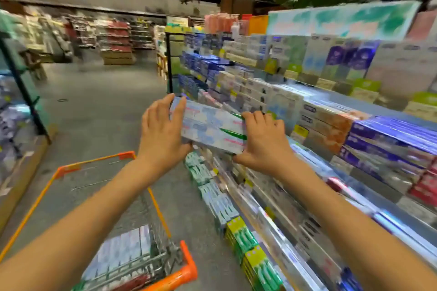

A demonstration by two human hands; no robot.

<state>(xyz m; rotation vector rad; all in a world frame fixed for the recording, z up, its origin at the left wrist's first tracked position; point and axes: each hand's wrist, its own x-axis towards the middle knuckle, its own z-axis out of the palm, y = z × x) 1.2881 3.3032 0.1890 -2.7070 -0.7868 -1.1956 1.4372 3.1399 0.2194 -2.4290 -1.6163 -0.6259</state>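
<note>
One wire cart (pixel 71 168) with an orange rim stands near left on the grey floor, and a row of pale packs (pixel 125 248) lies in its near end. Two bare hands are raised beyond it. The left hand (pixel 160 132) curls over the left end of a stack of long boxes (pixel 212 127), and the right hand (pixel 262 144) grips its right end. The stack hangs between them, just before the crowded shelves (pixel 279 238) on the right. It is white and pale blue with green and pink marks. Blur hides how many boxes it holds.
</note>
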